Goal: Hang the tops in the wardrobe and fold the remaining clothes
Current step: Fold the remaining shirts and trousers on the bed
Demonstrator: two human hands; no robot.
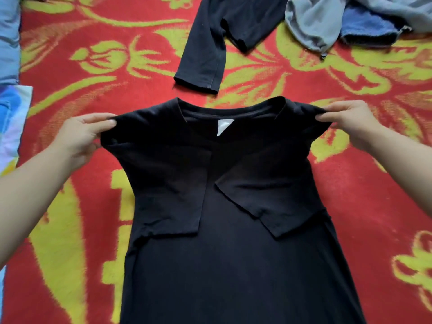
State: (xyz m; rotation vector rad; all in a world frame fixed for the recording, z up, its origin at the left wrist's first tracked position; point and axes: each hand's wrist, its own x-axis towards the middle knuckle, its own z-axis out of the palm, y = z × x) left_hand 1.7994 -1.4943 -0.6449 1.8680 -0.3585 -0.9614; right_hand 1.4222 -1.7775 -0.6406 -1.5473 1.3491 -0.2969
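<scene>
Pinching shoulders of black garment (233,253) with left grip (79,136) and right grip (348,123), both clamped on cloth. Lying flat on red floral blanket (70,66), sleeves crossed inward over chest. Keeping tension even and shoulders level, then probably bringing neckline down toward hem. Guessing dress rather than top, with hem out of view. Steering clear of other black garment (205,54) just beyond collar.

A room in a home. A red blanket (364,206) patterned with yellow-green flowers fills the view. Clothes lie on it: a black top (233,265) at its middle, a black sleeved garment (205,50), a grey garment (313,22) and a blue cloth (367,26) at its far edge. Pale blue fabric (8,38) borders its left side.
</scene>
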